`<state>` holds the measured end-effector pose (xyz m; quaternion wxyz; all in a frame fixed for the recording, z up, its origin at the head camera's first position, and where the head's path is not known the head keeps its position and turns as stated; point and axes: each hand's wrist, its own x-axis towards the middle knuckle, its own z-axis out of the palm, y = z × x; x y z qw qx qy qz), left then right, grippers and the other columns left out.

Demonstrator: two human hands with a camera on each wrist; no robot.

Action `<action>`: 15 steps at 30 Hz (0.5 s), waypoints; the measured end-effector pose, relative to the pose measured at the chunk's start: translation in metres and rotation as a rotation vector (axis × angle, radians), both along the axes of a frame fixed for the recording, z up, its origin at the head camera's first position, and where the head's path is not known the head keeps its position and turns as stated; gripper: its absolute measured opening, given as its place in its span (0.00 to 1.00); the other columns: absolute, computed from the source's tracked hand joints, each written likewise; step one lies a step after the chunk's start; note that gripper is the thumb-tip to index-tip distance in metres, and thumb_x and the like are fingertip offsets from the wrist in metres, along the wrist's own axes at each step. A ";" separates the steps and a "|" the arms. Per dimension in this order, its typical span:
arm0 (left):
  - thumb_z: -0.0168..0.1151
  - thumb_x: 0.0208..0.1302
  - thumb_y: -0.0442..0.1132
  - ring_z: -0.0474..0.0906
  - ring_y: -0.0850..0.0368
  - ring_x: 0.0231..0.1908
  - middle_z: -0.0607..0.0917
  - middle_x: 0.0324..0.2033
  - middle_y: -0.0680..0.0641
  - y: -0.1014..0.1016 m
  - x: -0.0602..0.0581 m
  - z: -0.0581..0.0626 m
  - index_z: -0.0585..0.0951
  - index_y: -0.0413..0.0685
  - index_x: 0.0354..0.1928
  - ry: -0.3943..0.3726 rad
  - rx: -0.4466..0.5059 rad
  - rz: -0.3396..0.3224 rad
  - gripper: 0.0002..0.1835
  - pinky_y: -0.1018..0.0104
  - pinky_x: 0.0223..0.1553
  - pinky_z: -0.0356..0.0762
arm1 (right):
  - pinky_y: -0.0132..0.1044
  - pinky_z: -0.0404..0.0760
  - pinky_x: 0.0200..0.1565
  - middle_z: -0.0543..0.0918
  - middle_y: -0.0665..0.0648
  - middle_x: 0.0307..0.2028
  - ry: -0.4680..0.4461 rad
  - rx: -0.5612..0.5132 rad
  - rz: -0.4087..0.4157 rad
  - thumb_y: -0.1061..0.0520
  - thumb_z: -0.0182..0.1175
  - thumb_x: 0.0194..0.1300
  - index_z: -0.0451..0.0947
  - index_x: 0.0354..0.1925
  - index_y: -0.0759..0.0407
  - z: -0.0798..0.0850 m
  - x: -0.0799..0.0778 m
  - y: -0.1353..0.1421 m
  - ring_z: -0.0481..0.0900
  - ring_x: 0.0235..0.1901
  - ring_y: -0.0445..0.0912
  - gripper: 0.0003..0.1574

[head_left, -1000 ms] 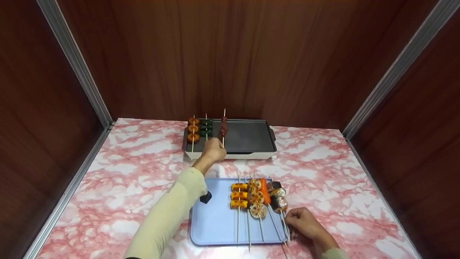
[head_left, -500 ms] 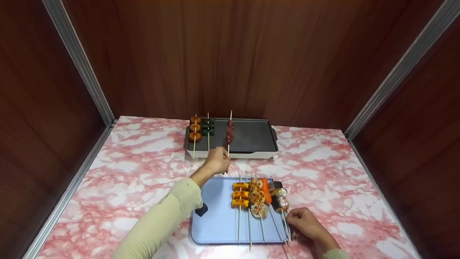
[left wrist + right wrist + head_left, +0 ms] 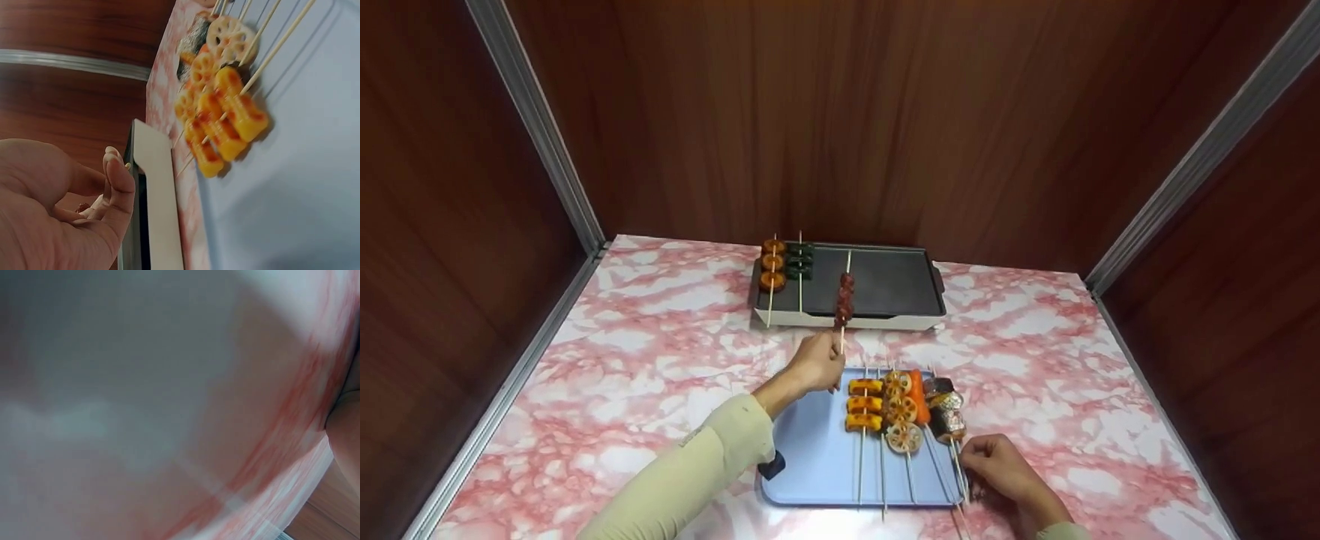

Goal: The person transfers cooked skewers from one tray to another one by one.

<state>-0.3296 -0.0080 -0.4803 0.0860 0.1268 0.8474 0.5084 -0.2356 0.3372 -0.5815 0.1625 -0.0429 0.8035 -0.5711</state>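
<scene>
Between the black grill plate (image 3: 885, 285) and the blue tray (image 3: 825, 465), the left hand (image 3: 817, 365) pinches a light, thin wooden meat skewer (image 3: 844, 300) pointing to 12 o'clock; hold its bare stick. The right hand (image 3: 997, 466) grips skewer sticks (image 3: 958, 469).

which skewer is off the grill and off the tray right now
The dark red meat skewer, pinched at its lower end by the left hand. Two others lie on the grill; the rest lie on the blue tray.

Even indoor light; right wrist view wholly blurred.
</scene>
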 end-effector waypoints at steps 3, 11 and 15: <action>0.52 0.72 0.27 0.74 0.63 0.10 0.78 0.12 0.51 0.000 0.007 -0.003 0.71 0.41 0.29 -0.018 0.015 -0.022 0.10 0.60 0.19 0.84 | 0.26 0.73 0.21 0.75 0.46 0.18 0.037 0.006 0.012 0.69 0.59 0.62 0.77 0.32 0.82 -0.002 -0.001 0.001 0.72 0.16 0.36 0.10; 0.55 0.72 0.27 0.74 0.64 0.09 0.82 0.15 0.44 0.001 0.026 -0.016 0.71 0.40 0.31 -0.063 0.046 -0.057 0.09 0.52 0.23 0.86 | 0.26 0.73 0.22 0.76 0.47 0.19 0.062 0.001 0.019 0.70 0.59 0.62 0.78 0.32 0.81 -0.005 -0.001 0.003 0.71 0.17 0.36 0.10; 0.54 0.72 0.25 0.74 0.63 0.10 0.84 0.18 0.38 0.001 0.038 -0.020 0.70 0.40 0.31 -0.095 0.067 -0.074 0.09 0.46 0.26 0.86 | 0.27 0.73 0.23 0.77 0.48 0.20 0.059 0.009 0.011 0.69 0.59 0.63 0.79 0.32 0.80 -0.005 -0.001 0.003 0.72 0.18 0.36 0.10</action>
